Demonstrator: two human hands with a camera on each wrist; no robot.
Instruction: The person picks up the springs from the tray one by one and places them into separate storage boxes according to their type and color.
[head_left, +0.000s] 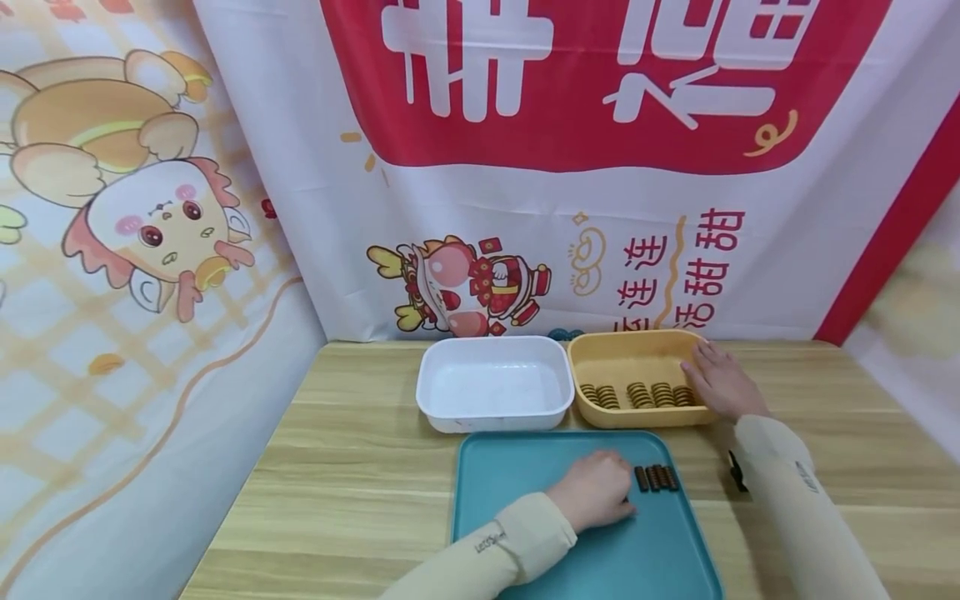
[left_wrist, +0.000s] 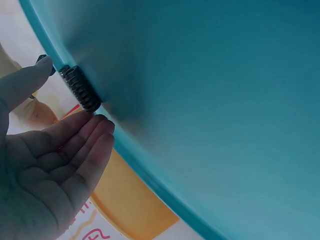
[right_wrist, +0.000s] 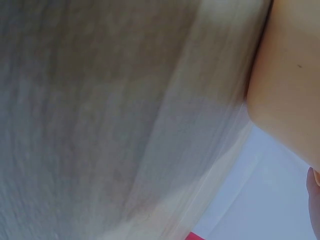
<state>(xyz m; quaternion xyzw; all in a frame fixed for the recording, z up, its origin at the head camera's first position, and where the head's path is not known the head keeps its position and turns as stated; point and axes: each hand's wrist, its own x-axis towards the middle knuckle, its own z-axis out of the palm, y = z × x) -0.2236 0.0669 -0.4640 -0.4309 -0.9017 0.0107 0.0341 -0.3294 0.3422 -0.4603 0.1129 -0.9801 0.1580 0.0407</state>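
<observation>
My left hand [head_left: 592,490] is low over the teal tray [head_left: 540,454]. To its right, several short dark-brown ridged rods [head_left: 657,478] lie side by side near the tray's right edge. In the left wrist view the thumb stands apart from the fingers, and a ridged rod [left_wrist: 82,90] shows between them. Fingertips are at one end of this rod; the thumb is off the other. My right hand [head_left: 723,382] grips the right rim of the yellow container [head_left: 637,343]. Inside it, several brown-and-gold ridged pieces [head_left: 640,396] lie in rows along the near wall.
A white container [head_left: 495,343] stands left of the yellow one, at the table's back. Both are just beyond the tray. Bare wood tabletop [head_left: 330,492] extends to the left. Printed cloths [head_left: 300,167] hang behind and at the left.
</observation>
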